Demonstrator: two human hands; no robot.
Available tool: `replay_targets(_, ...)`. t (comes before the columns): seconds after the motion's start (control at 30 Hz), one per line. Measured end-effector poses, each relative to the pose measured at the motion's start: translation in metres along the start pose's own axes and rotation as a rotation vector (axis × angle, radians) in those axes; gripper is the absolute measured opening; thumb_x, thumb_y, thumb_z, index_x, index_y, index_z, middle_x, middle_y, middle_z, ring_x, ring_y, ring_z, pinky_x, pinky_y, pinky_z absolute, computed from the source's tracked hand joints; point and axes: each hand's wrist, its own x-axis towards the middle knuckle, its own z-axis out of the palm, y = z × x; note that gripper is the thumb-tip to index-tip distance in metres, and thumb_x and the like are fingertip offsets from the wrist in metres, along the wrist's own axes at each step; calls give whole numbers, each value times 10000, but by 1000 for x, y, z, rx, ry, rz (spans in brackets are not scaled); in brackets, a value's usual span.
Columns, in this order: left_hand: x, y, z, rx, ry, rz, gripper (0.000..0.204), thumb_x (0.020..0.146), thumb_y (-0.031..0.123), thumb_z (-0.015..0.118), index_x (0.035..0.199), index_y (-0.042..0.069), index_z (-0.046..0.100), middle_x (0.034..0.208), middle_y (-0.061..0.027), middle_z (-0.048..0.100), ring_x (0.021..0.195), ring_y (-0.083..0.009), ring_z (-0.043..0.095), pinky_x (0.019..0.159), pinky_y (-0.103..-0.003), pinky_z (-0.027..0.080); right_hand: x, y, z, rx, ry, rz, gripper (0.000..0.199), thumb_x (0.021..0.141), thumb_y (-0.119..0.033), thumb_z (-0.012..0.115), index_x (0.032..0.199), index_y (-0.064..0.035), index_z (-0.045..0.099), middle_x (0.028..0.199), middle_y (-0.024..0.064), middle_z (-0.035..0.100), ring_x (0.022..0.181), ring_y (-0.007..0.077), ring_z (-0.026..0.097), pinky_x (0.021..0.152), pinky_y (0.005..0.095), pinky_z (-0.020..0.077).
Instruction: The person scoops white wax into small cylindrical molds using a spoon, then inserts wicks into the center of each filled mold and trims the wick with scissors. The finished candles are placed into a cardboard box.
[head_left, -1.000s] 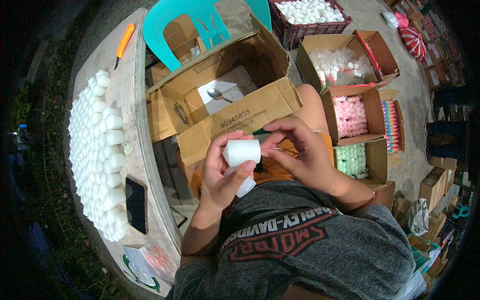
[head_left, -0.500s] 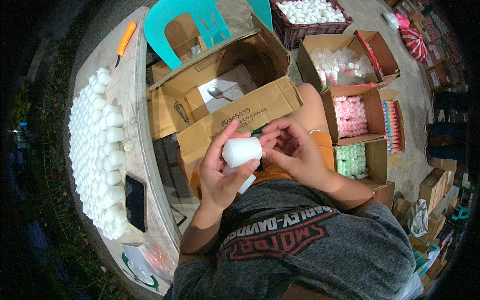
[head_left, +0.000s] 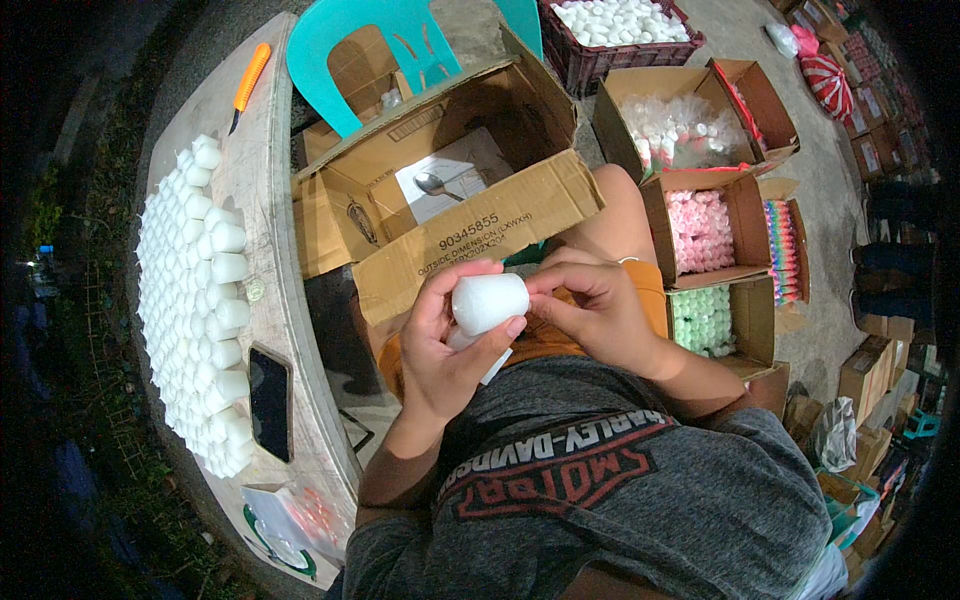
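Note:
My left hand [head_left: 445, 335] is closed round a white votive candle [head_left: 490, 303], which lies tilted on its side above my lap. Beneath it, in the same palm, another white piece [head_left: 495, 367] shows in part. The thumb and fingertips of my right hand [head_left: 580, 300] are pinched together at the candle's right end; what they grip there is too small to make out. Just beyond my hands stands an open cardboard box [head_left: 470, 235] with a spoon [head_left: 436, 186] and a white sheet [head_left: 482, 160] inside.
On the table [head_left: 270, 190] at left are rows of white candles [head_left: 190, 310], a phone [head_left: 270, 405], an orange cutter [head_left: 252, 85] and a plastic bag [head_left: 318, 515]. Rightward stand boxes of pink [head_left: 700, 230] and green candles [head_left: 703, 322], a crate [head_left: 600, 62] and a teal chair [head_left: 325, 50].
My right fingers, spread a little before, have come together at the candle's end. My left fingers have curled closer round the candle, which has shifted slightly right.

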Motion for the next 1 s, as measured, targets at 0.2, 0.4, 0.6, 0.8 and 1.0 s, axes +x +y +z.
replay_targets(0.2, -3, 2, -3, 52, 56, 13, 559, 730, 77, 726, 1209, -27, 457, 1135, -148, 542, 1007, -175, 549, 866, -287, 446, 1, -2, -1, 60, -29, 111, 120, 792, -52, 662, 906, -13, 654, 805, 56, 602, 759, 126, 567, 662, 239, 442)
replay_targets(0.4, -4, -2, -1, -145, 151, -134, 613, 736, 139, 713, 1254, 5, 413, 1140, -141, 534, 829, -153, 571, 696, -297, 512, -1, -4, 0, 96, -14, 138, 117, 788, -63, 668, 897, -22, 650, 782, 42, 575, 735, 106, 538, 646, 222, 421)
replay_targets(0.6, -2, -5, -4, -511, 167, -221, 533, 787, 149, 678, 1243, 55, 419, 1128, -109, 541, 712, -99, 525, 591, -276, 500, -1, -6, -4, -76, 83, -35, 114, 767, -61, 685, 872, -27, 657, 734, 38, 557, 653, 98, 504, 571, 225, 398)
replay_targets(0.8, -2, -5, -3, -612, 138, -266, 549, 784, 159, 689, 1248, 63, 412, 1144, -89, 532, 695, -91, 517, 586, -276, 496, 1, -11, 0, -201, 97, -146, 137, 737, -49, 699, 868, -34, 665, 700, 39, 544, 580, 108, 492, 488, 228, 373)
replay_targets(1.0, -3, -6, -2, -606, 106, -284, 569, 765, 165, 713, 1244, 71, 421, 1156, -92, 529, 702, -98, 542, 596, -272, 506, 2, -14, 1, -251, 97, -182, 139, 722, -56, 706, 854, -40, 663, 687, 39, 533, 555, 110, 486, 464, 234, 366)
